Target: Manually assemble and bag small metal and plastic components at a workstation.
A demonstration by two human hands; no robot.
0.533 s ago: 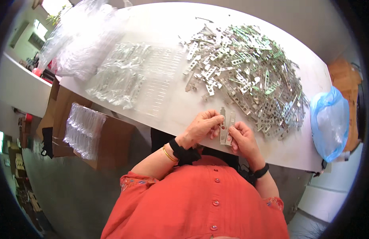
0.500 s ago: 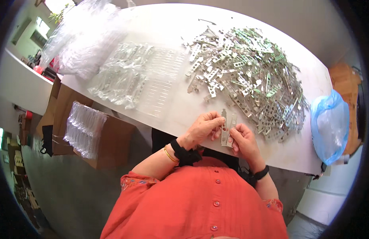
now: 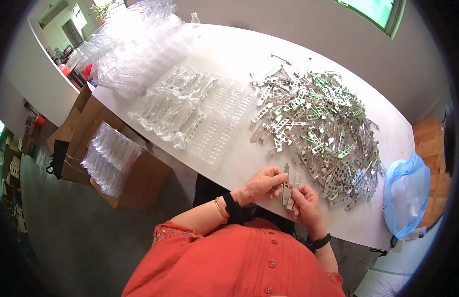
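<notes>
Near the front edge of the white table [image 3: 229,179], both my hands are closed on slim, flat metal strips held upright side by side. My left hand [image 3: 262,186] pinches a grey strip with a notched end [image 3: 286,169] between thumb and fingers. A paler strip [image 3: 297,177] is in the grip of my right hand [image 3: 306,204], close beside the first one. My fingers cover parts of both strips. Just beyond the hands spreads a large heap of similar metal strips with holes [image 3: 323,123].
Left of the heap lies a clear slotted plastic tray [image 3: 209,143], with plastic-wrapped metal pieces [image 3: 172,111] beside it. Clear plastic trays [image 3: 140,54] are stacked at the far left. A cardboard box [image 3: 140,180] holds a wrapped pack [image 3: 110,156]. A blue plastic bag [image 3: 405,195] hangs at right.
My view has tilted upward, so the table and hands sit lower in the picture. Both hands still hold the strips, whose angle has shifted slightly.
</notes>
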